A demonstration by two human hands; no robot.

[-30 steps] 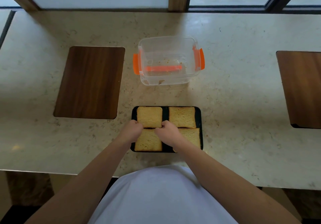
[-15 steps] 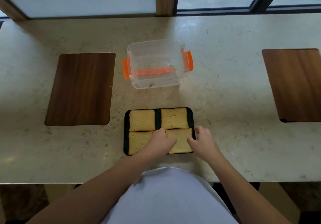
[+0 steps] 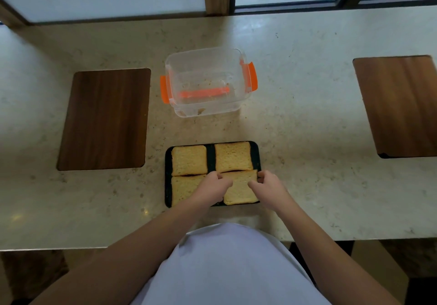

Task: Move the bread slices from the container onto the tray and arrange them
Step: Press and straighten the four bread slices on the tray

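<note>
A black tray (image 3: 168, 177) lies near the counter's front edge with several bread slices laid in a two-by-two grid. The far-left slice (image 3: 188, 160) and far-right slice (image 3: 233, 156) lie flat and untouched. My left hand (image 3: 212, 186) covers part of the near-left slice (image 3: 183, 190) and pinches the left edge of the near-right slice (image 3: 238, 190). My right hand (image 3: 268, 186) grips that same slice at its right edge. The clear container (image 3: 208, 82) with orange clips stands behind the tray and holds only crumbs.
A dark wooden board (image 3: 104, 119) lies left of the container and another wooden board (image 3: 399, 106) at the far right. The beige stone counter (image 3: 307, 139) runs back to a window frame. My white shirt fills the bottom middle.
Both hands have shifted from the left pair of slices to the near-right slice. The right hand has come in from the tray's right side and taken the slice's edge.
</note>
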